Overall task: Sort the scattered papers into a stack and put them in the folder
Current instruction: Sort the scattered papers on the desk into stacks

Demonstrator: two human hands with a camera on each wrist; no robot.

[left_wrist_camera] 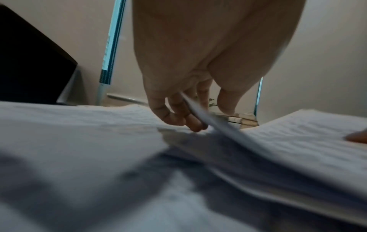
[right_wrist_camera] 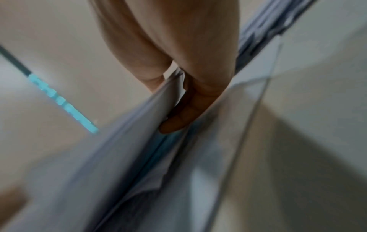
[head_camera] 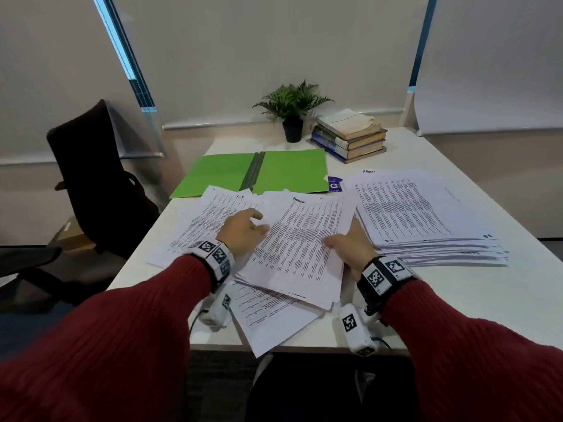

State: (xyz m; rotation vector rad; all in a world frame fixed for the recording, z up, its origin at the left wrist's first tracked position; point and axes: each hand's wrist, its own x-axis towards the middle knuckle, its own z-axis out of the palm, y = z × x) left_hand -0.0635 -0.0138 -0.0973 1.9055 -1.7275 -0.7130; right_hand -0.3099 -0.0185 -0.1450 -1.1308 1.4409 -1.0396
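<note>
A green folder (head_camera: 213, 178) lies open and flat at the back of the white table (head_camera: 457, 300). Printed sheets are spread loosely across the middle, and a thicker uneven stack (head_camera: 426, 217) sits to the right. My left hand (head_camera: 257, 225) pinches the left edge of a middle batch of papers (head_camera: 298, 248). In the left wrist view that paper edge (left_wrist_camera: 200, 113) runs between my thumb and curled fingers (left_wrist_camera: 178, 116). My right hand (head_camera: 338, 239) grips the batch's right edge, thumb on top. The right wrist view shows its fingers (right_wrist_camera: 178, 119) beneath the sheets (right_wrist_camera: 139, 141).
A potted fern (head_camera: 291, 111) and a pile of books (head_camera: 350, 138) stand at the back of the table. A purple card (head_camera: 335, 184) pokes out beside the folder. A black office chair (head_camera: 91, 178) stands to the left. One sheet (head_camera: 268, 330) overhangs the near table edge.
</note>
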